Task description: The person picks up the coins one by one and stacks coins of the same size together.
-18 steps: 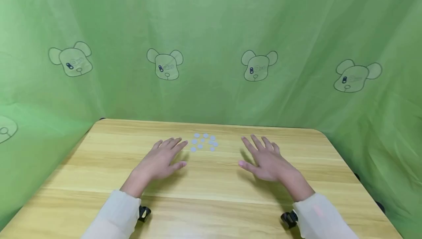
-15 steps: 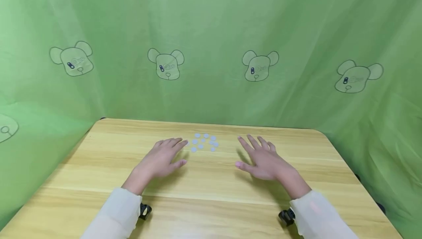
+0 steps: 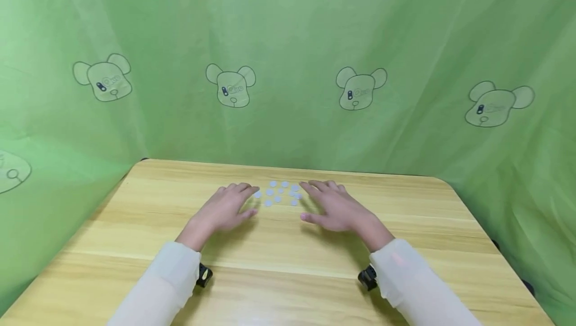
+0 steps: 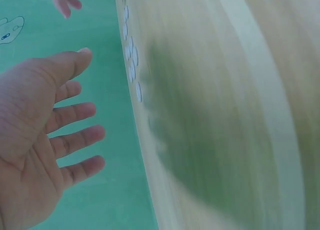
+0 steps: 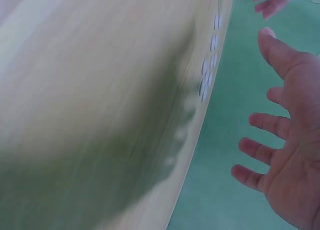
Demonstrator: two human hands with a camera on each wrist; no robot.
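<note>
Several small, pale, round flat discs (image 3: 277, 199) lie in a loose cluster near the far edge of the wooden table (image 3: 270, 251). My left hand (image 3: 225, 209) hovers just left of them, its fingers spread and holding nothing. Across the cluster, my right hand (image 3: 335, 207) hovers on the right side, its index fingertip close to the nearest discs. In the left wrist view the discs (image 4: 139, 91) show as thin pale ovals beyond the thumb. The right wrist view has the same discs (image 5: 205, 67), with the palm apart from the table and its shadow below.
A green cloth (image 3: 288, 131) printed with bear-head outlines hangs behind the table and along both sides. Each wrist carries a small black device, one at the left cuff (image 3: 204, 275) and one at the right cuff (image 3: 368, 278).
My right hand has moved left, up to the discs' right side. The left hand has shifted slightly forward and right in the view. The discs keep their arrangement.
</note>
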